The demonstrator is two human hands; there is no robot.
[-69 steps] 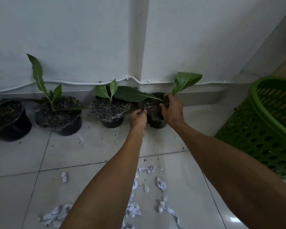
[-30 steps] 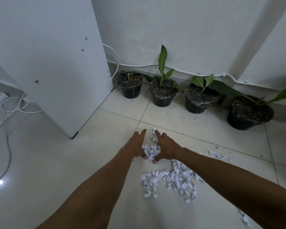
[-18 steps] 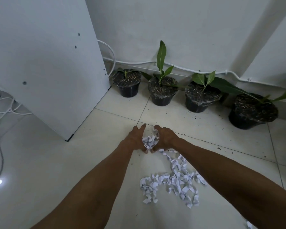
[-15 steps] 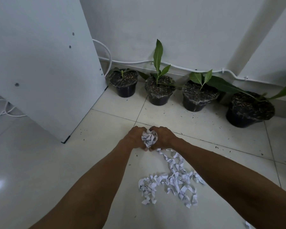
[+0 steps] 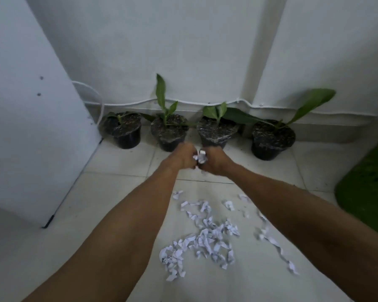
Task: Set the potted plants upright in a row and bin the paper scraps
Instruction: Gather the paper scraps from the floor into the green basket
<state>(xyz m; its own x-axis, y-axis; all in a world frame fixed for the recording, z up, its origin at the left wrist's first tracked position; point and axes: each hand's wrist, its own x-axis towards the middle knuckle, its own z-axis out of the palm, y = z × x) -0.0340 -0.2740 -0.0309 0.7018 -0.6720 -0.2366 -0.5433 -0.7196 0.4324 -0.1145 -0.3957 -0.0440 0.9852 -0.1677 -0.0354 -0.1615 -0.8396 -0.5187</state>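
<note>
Several black potted plants stand upright in a row along the wall: the leftmost pot (image 5: 124, 131), then two pots (image 5: 170, 132) (image 5: 216, 132), and the rightmost pot (image 5: 271, 140). My left hand (image 5: 181, 158) and my right hand (image 5: 215, 161) are pressed together above the floor, cupped around a bunch of white paper scraps (image 5: 200, 156). A heap of loose paper scraps (image 5: 205, 238) lies on the tiles below my forearms. A green basket (image 5: 367, 192) shows at the right edge, blurred.
A white cabinet panel (image 5: 31, 118) stands at the left, close to the leftmost pot. A white cable (image 5: 140, 103) runs along the wall behind the plants. Specks of soil dot the tiled floor (image 5: 118, 166).
My two hands closed around a bunch of scraps and lifted it off the floor. The view swung right, bringing the green basket into sight.
</note>
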